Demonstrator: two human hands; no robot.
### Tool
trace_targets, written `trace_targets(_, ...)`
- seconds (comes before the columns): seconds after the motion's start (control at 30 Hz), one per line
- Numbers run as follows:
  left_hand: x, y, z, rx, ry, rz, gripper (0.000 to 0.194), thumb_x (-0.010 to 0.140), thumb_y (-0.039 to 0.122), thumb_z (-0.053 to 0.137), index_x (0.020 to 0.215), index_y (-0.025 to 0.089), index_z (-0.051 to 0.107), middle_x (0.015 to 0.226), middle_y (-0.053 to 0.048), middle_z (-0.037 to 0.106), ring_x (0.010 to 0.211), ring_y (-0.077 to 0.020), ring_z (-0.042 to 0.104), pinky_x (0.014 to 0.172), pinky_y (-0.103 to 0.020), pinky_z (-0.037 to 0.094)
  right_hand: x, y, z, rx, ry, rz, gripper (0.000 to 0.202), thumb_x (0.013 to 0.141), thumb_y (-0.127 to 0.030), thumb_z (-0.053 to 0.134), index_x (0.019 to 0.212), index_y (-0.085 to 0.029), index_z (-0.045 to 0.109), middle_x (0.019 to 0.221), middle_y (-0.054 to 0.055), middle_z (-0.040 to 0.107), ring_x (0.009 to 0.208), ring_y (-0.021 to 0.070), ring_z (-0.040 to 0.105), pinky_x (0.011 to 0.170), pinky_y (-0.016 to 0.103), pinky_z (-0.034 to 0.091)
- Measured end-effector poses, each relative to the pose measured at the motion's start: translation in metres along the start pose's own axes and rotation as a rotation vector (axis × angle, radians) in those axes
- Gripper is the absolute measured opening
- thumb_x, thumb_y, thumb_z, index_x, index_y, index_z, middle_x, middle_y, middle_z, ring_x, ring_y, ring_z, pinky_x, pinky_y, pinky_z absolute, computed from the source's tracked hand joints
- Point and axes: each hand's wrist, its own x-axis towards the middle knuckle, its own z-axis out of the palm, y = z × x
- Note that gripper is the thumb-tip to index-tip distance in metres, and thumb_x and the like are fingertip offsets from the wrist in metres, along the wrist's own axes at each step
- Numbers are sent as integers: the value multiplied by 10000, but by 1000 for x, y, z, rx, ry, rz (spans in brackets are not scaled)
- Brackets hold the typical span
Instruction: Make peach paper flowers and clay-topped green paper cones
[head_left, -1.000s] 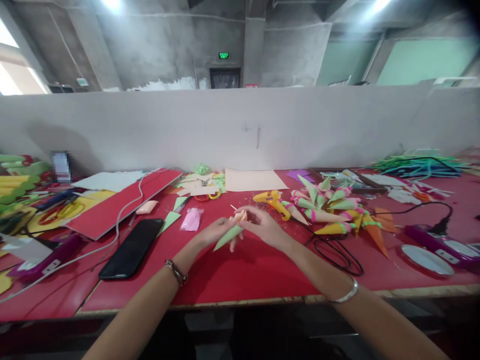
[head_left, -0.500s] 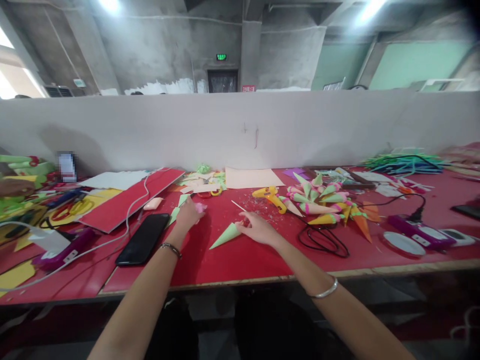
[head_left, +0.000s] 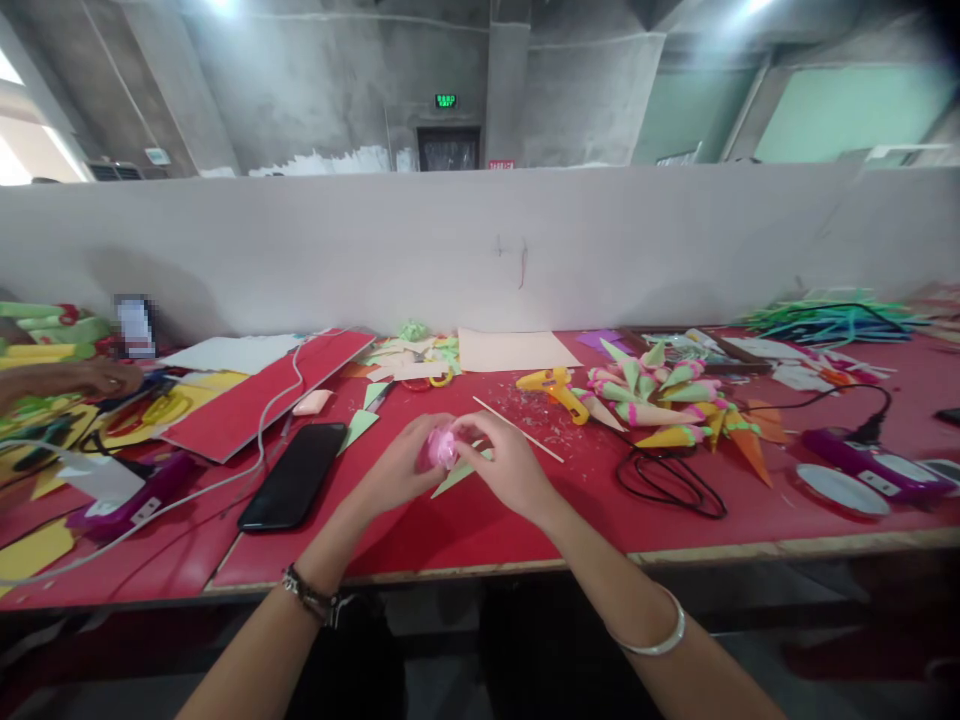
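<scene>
Two hands (head_left: 399,468) (head_left: 514,468), one pink packet (head_left: 440,449) between them and one pale green cone (head_left: 452,477) beneath. Beyond the hands: one thin stick (head_left: 529,437), one yellow glue gun (head_left: 556,389), one large peach sheet (head_left: 517,350). To their left: one flat black phone (head_left: 295,478), one red board (head_left: 240,413), one purple power strip (head_left: 166,484). To their right: a second power strip (head_left: 877,465), one white dish (head_left: 840,487), and heaped cones (head_left: 652,395) too tangled to count.

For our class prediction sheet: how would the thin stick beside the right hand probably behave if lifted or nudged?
The stick is probably light, since it looks so slim. It seems fairly stiff: it lies straight on the red table, without visible sag or curl. It might roll when nudged, though its cross-section is too small to tell.
</scene>
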Motion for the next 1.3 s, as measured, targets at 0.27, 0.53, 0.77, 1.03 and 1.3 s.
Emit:
trace_targets(0.27,-16,7,5,91,-147,-39,490,717,389,593,1111,156,417,1049,-123,559,915,-234,551,766,-345,444,-19,-7,3,-207,-67,79,188,727,-213,590,913,-208,568,902,23,581,816,157,546,722,291,434)
trace_targets(0.53,-23,4,3,118,-229,10,653,789,314,522,1336,213,179,1230,-158,487,1026,-247,534,807,-345,437,-22,-15,2,-474,-277,19,204,771,-211,552,973,-231,579,1029,60,539,857,190,553,681,291,430)
trace_targets(0.77,-27,-1,5,188,-244,-9,630,810,240,466,1361,203,162,1114,-147,557,948,-236,560,759,-336,443,-17,-14,10,-366,-355,8,111,783,-159,512,868,-176,583,904,66,590,837,181,545,692,281,421)
trace_targets(1.03,-9,14,-4,337,-121,117,449,846,305,415,1268,178,327,1137,-126,540,1013,-230,516,828,-364,421,-18,-16,12,-20,-120,-66,144,841,-183,414,813,-191,555,816,30,557,769,139,515,694,269,418)
trace_targets(1.3,-3,-38,-8,653,4,-211,593,750,199,516,1302,145,306,1232,-160,478,1147,-311,421,934,-448,327,-12,-18,-5,595,368,85,169,826,-317,470,953,-253,561,818,9,574,695,110,547,718,286,478)
